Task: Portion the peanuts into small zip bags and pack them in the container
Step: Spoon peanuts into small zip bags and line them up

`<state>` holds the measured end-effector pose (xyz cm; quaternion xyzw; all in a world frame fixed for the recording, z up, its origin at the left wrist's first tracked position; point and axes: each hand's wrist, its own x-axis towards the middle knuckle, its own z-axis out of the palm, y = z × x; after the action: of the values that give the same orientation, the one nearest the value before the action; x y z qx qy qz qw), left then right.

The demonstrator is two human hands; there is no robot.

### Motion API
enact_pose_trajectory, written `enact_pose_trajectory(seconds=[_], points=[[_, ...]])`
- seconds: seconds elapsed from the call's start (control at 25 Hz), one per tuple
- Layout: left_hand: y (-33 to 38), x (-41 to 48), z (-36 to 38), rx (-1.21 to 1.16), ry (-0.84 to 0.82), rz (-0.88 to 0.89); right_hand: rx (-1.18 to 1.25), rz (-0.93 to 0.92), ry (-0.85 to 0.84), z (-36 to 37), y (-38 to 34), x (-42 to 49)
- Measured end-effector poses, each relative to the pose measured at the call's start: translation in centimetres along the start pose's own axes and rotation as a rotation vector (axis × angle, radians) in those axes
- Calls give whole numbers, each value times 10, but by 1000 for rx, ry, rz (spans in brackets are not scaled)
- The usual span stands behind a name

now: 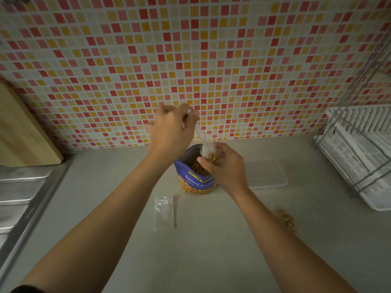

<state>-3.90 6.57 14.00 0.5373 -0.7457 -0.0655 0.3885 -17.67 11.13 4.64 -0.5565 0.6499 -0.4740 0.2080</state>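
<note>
Peanut bag stands open on the worktop, left hand gripping a white spoon above it, right hand pinching a part-filled zip bag at its mouth, clear container just right of it, empty zip bag in front.

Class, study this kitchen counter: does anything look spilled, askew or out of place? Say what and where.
A small cluster of peanuts lies on the counter beside the right forearm, away from the clear container. Whether they are bagged or spilled loose is too blurred to tell.
</note>
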Motion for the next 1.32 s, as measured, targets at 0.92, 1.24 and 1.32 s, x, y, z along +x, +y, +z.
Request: enact_pose_trajectory(seconds=[0.92, 1.24, 1.32], points=[[62, -110, 100, -1050, -595, -547, 341, 310, -257, -118, 36, 17], [73, -143, 152, -1024, -621, -758, 419, 409, -385, -145, 100, 7], [72, -153, 167, -992, -614, -772, 339, 394, -408, -148, 116, 2]])
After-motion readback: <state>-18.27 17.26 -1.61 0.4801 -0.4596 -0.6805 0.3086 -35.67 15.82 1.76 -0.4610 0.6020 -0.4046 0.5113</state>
